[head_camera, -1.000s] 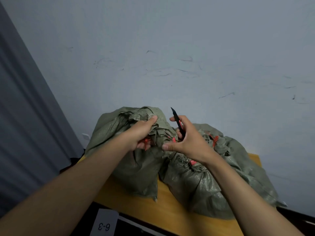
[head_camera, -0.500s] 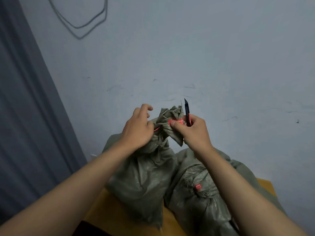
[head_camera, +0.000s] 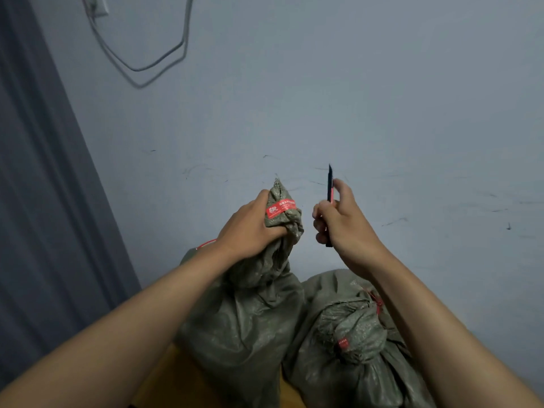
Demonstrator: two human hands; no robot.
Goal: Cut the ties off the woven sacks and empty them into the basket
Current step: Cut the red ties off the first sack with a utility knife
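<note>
My left hand point(head_camera: 250, 228) grips the bunched neck of a grey-green woven sack point(head_camera: 244, 328) and holds it upright. A red tie tag point(head_camera: 280, 207) wraps the neck just above my fingers. My right hand point(head_camera: 341, 222) holds a black and red utility knife point(head_camera: 330, 187), blade pointing up, a short way right of the neck and apart from it. A second tied sack point(head_camera: 353, 343) with red ties point(head_camera: 343, 343) lies to the right, under my right forearm. No basket is in view.
Both sacks rest on a wooden table point(head_camera: 170, 375). A pale wall point(head_camera: 382, 113) stands close behind, with a looping cable point(head_camera: 153, 66) hanging at the upper left. A grey curtain point(head_camera: 38, 201) fills the left side.
My left hand has closed around the sack's neck and raised it upright. My right hand let go of the neck and moved right with the knife. The view tilted upward.
</note>
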